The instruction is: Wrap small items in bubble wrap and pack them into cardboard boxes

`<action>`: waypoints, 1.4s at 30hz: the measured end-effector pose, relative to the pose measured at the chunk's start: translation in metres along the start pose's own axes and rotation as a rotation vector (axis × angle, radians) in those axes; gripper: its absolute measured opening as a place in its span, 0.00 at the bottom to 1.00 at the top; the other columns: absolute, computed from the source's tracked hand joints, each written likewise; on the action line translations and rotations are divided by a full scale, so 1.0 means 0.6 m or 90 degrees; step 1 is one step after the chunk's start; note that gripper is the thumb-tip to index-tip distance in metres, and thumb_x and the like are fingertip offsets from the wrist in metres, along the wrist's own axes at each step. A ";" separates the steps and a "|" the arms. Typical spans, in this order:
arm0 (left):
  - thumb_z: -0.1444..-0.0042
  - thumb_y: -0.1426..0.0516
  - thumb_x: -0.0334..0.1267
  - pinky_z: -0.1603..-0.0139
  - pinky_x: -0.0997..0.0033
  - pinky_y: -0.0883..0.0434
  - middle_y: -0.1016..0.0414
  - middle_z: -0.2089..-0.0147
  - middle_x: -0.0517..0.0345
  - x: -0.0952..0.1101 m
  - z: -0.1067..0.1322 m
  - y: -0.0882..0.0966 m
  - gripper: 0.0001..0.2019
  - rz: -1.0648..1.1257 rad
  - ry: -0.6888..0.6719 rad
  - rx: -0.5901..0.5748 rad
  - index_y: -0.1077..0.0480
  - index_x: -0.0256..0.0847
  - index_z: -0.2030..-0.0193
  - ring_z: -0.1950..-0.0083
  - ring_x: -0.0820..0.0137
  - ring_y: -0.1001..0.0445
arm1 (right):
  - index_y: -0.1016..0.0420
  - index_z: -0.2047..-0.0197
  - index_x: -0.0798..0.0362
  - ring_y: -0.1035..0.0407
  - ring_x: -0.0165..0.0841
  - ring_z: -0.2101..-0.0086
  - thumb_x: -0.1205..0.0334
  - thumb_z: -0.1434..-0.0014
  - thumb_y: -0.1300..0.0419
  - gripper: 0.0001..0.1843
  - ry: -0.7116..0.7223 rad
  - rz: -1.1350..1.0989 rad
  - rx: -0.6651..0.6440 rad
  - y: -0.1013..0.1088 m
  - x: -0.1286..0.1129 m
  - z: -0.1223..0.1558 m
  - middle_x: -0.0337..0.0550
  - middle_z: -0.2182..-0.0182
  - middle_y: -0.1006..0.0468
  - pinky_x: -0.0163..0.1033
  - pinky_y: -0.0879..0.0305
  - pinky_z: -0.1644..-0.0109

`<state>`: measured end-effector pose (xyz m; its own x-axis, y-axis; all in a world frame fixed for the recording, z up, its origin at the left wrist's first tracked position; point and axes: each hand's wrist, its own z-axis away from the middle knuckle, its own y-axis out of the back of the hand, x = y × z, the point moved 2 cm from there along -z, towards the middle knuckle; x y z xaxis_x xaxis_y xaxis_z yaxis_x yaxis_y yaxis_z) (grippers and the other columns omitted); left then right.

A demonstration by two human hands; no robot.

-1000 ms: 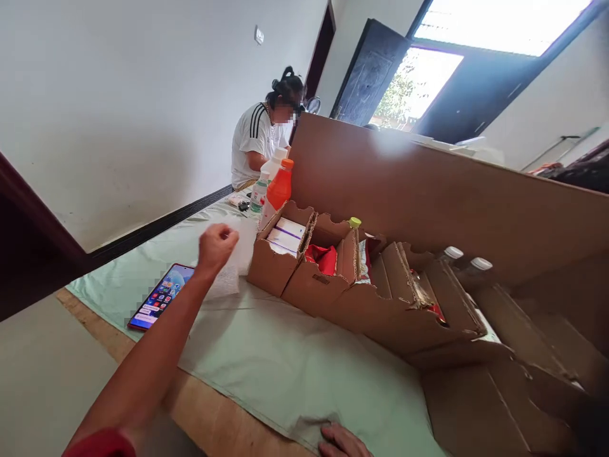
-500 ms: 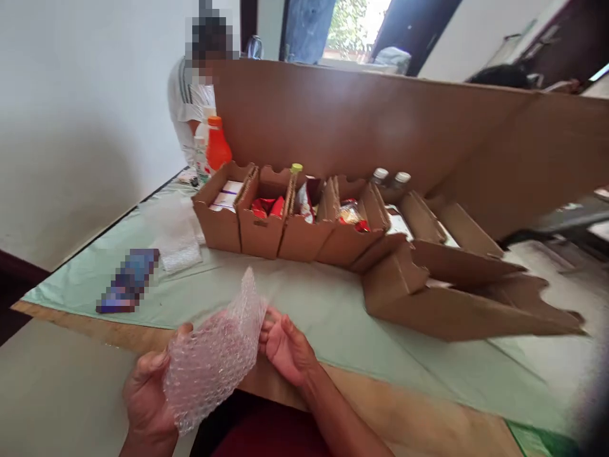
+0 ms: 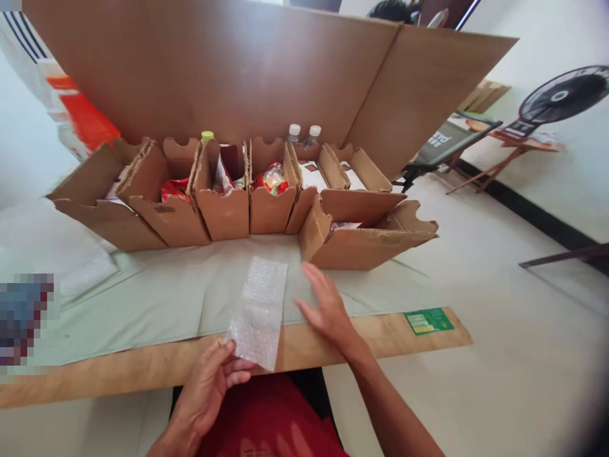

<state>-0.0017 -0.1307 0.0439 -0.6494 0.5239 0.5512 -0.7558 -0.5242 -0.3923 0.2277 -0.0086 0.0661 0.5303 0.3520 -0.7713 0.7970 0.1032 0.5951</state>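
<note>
A clear bubble wrap bag (image 3: 261, 311) slants over the table's front edge. My left hand (image 3: 214, 374) pinches its lower left corner between thumb and fingers. To the right of the bag, my right hand (image 3: 326, 304) is held with fingers apart and nothing in it. Beyond the hands stands a row of cardboard bins; one bin (image 3: 226, 212) holds a foil packet, and another (image 3: 273, 209) holds red snack packs (image 3: 272, 179). Closest to my right hand is an angled cardboard bin (image 3: 366, 247) with something white inside.
A stack of bubble wrap (image 3: 61, 254) lies at the left, near a blurred-out flat object (image 3: 23, 317). An orange bottle (image 3: 88, 120) stands behind the bins. A tall cardboard panel (image 3: 214, 70) closes off the back. At right are a fan (image 3: 561, 98) and a folding chair (image 3: 440, 143).
My view has swung to the right. My right hand has come away from the bag and is now apart from it. The bag now hangs flatter, still in my left hand.
</note>
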 end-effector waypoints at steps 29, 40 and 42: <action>0.50 0.45 0.26 0.34 0.46 0.33 0.25 0.36 0.45 0.052 -0.025 0.028 0.40 -1.006 -0.783 -0.285 0.40 0.44 0.28 0.34 0.52 0.30 | 0.21 0.51 0.50 0.27 0.41 0.45 0.72 0.32 0.44 0.13 0.215 0.108 -0.206 -0.079 -0.023 0.070 0.49 0.48 0.17 0.49 0.33 0.43; 0.37 0.45 0.45 0.65 0.67 0.25 0.18 0.66 0.55 0.055 -0.077 -0.018 0.15 -0.798 -0.607 0.001 0.22 0.41 0.52 0.70 0.67 0.23 | 0.23 0.48 0.47 0.23 0.39 0.57 0.65 0.31 0.43 0.12 -0.033 -0.053 0.099 -0.048 -0.032 0.099 0.46 0.57 0.16 0.46 0.28 0.50; 0.38 0.44 0.45 0.66 0.68 0.26 0.20 0.69 0.57 0.054 -0.084 -0.022 0.15 -0.812 -0.601 0.012 0.22 0.41 0.50 0.73 0.68 0.25 | 0.22 0.49 0.46 0.23 0.40 0.56 0.71 0.33 0.46 0.16 0.105 0.044 0.071 -0.046 -0.047 0.104 0.46 0.57 0.16 0.48 0.29 0.50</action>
<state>-0.0171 -0.0730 0.0299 0.6720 0.0243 0.7401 -0.7352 -0.0975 0.6708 0.2087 -0.0797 0.0571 0.5377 0.5027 -0.6768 0.7922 -0.0267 0.6096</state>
